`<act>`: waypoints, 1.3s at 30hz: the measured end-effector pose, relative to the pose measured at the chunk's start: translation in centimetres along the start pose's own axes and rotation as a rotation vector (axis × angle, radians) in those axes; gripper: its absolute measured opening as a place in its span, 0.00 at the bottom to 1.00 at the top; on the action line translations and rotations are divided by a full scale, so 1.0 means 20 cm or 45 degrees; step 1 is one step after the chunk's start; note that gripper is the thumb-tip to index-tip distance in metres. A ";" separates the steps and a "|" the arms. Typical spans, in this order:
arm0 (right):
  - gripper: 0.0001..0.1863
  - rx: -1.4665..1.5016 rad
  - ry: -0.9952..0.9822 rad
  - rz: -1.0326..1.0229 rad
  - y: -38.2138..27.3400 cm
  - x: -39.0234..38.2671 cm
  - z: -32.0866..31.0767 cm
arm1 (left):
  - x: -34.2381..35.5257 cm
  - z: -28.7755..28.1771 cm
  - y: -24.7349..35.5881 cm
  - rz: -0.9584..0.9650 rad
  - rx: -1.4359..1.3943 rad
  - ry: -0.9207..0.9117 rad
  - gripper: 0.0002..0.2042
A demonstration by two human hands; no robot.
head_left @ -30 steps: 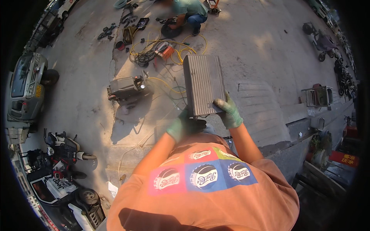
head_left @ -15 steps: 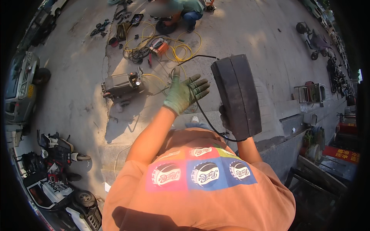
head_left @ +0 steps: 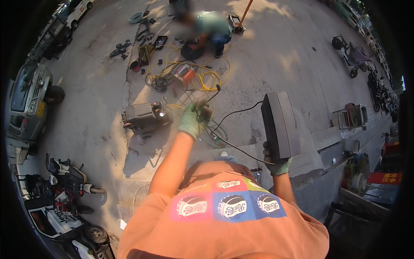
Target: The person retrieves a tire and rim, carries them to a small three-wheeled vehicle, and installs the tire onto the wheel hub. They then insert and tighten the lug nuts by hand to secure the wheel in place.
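A long black box [head_left: 282, 125], perhaps a battery case, stands tilted in my right hand [head_left: 279, 165]. That hand wears a dark-palmed glove and grips the box's near end. Black cable [head_left: 237, 148] runs from the box's near end across to my left hand [head_left: 196, 117], in a green-grey glove. Its fingers are curled round the cable, and a plug end [head_left: 218, 87] sticks out beyond them. A second black lead [head_left: 241, 111] comes off the far part of the box and loops toward the left hand. The fingers of the right hand are partly hidden behind the box.
Left of my hands stands an air compressor [head_left: 146, 116]. Beyond lie an orange machine [head_left: 185, 74], coiled yellow hose [head_left: 210, 83] and scattered parts. A co-worker [head_left: 215, 28] crouches at a wheel [head_left: 192, 51]. Vehicles line the left; a metal frame chair [head_left: 351, 116] stands right.
My left hand has gone from spread fingers to closed round the cable. The box has moved right and nearer, and turned to show another side. The view has shifted to show more ground ahead.
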State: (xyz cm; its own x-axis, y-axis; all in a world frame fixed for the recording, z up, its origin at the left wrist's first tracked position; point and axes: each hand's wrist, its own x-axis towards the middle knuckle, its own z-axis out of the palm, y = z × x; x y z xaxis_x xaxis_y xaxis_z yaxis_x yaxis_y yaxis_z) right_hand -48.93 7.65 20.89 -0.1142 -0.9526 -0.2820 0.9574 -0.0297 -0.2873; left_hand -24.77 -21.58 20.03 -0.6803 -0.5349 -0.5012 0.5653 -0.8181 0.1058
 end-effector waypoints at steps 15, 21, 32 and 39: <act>0.33 -0.369 -0.274 -0.007 0.28 0.22 0.22 | -0.04 0.33 0.11 0.251 -0.360 -0.215 0.22; 0.33 -0.072 0.225 0.077 0.23 0.32 0.39 | -0.19 0.09 0.40 0.783 -0.459 0.082 0.09; 0.29 0.069 0.434 0.370 0.57 0.56 0.08 | -0.88 -0.49 0.35 0.886 0.513 0.552 0.13; 0.28 -0.225 0.541 0.510 0.80 0.67 0.15 | -1.09 -0.74 0.46 0.984 0.155 0.149 0.20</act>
State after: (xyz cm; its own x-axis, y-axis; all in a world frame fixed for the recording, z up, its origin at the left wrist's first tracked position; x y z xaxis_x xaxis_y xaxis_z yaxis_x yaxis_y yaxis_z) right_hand -34.34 -6.59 15.33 0.1148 -0.6738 -0.7299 0.8935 0.3912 -0.2206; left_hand 2.10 -14.29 19.14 -0.0587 -0.9409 -0.3337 0.7981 -0.2450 0.5504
